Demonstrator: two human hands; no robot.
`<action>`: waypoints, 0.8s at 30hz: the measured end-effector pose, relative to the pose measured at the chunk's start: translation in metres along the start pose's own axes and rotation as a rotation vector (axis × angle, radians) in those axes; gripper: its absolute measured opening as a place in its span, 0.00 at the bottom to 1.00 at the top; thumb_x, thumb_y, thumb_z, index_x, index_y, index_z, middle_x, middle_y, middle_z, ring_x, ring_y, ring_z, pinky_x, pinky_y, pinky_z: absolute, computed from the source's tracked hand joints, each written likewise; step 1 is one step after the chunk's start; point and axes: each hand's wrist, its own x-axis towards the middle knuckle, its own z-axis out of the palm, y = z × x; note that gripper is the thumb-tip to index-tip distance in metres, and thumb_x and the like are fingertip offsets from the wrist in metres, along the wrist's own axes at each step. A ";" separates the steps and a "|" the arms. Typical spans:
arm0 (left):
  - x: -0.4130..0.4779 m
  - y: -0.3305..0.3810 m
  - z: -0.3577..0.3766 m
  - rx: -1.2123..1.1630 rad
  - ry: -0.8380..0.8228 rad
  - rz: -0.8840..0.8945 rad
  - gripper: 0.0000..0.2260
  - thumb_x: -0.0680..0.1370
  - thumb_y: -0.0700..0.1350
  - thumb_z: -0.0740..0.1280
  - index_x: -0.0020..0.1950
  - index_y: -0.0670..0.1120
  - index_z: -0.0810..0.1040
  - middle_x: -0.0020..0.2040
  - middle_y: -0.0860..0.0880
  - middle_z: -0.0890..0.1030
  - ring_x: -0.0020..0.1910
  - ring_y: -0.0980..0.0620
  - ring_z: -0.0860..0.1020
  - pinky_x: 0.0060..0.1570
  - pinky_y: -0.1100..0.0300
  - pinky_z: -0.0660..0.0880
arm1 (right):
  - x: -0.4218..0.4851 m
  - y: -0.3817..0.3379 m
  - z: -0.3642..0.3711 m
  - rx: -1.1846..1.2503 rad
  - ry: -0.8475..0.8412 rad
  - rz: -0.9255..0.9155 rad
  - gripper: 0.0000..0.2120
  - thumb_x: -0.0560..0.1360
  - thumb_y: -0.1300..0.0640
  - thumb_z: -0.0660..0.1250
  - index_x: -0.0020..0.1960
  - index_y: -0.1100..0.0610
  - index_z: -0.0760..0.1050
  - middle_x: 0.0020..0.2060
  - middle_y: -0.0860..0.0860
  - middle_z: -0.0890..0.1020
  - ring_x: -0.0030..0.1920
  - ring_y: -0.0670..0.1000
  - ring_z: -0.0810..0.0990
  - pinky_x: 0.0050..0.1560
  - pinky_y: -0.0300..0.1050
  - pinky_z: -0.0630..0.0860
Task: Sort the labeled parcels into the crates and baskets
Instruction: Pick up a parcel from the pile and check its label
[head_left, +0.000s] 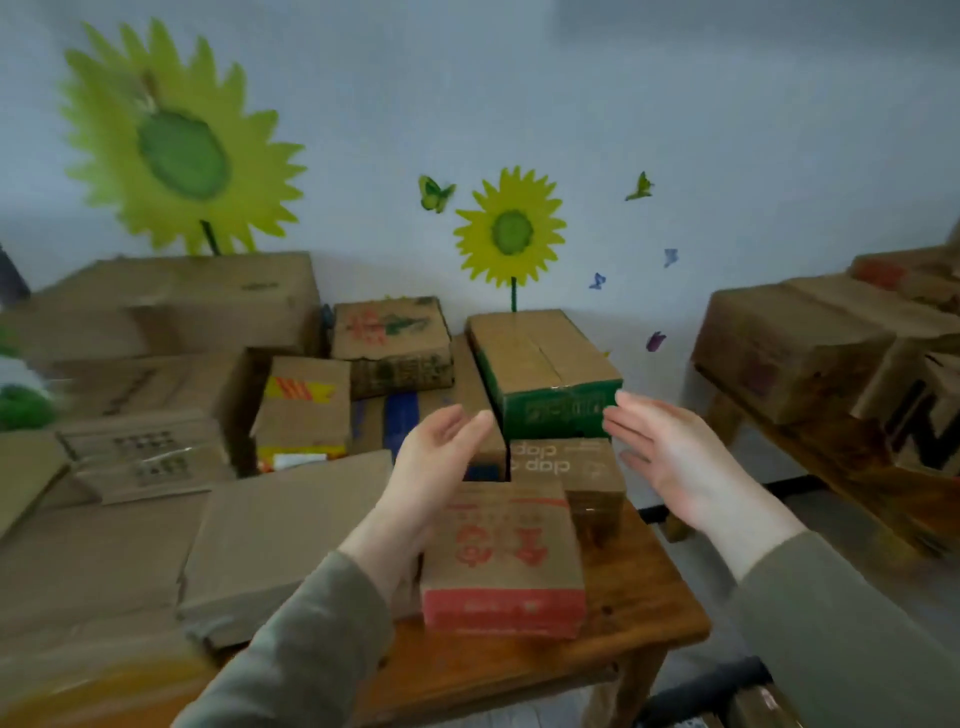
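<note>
the left hand (441, 462) and right hand (670, 457) are loose and hold nothing. their palms face each other, one on each side of the green box (545, 369), likely to lift it. it sits on a brown box (571, 467). both boxes are closed. no crate or basket shows.

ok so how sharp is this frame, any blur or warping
Head view: motion blur smears the boxes at left and the bench at right; the centre is sharper, with the red-printed box, left hand and right hand readable; the wide-angle lens bows the edges; soft light, no glare.
</note>
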 end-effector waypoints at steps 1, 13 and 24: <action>0.001 0.000 -0.017 -0.007 0.015 0.005 0.26 0.78 0.53 0.64 0.74 0.46 0.65 0.71 0.51 0.69 0.62 0.58 0.68 0.58 0.64 0.63 | 0.001 0.000 0.016 0.000 -0.017 -0.001 0.22 0.78 0.52 0.64 0.69 0.58 0.67 0.65 0.53 0.74 0.62 0.49 0.74 0.68 0.49 0.61; 0.023 -0.018 -0.150 0.003 0.185 0.030 0.25 0.78 0.51 0.64 0.74 0.47 0.65 0.71 0.49 0.70 0.68 0.53 0.68 0.59 0.62 0.63 | 0.021 0.007 0.150 -0.040 -0.156 -0.007 0.24 0.78 0.53 0.64 0.71 0.59 0.65 0.67 0.54 0.73 0.66 0.50 0.72 0.72 0.52 0.61; 0.069 -0.045 -0.185 0.002 0.417 -0.031 0.25 0.78 0.47 0.65 0.73 0.43 0.65 0.70 0.47 0.71 0.68 0.51 0.69 0.63 0.61 0.65 | 0.086 0.028 0.200 -0.104 -0.260 0.078 0.28 0.77 0.51 0.65 0.73 0.58 0.63 0.67 0.53 0.73 0.67 0.50 0.71 0.71 0.49 0.61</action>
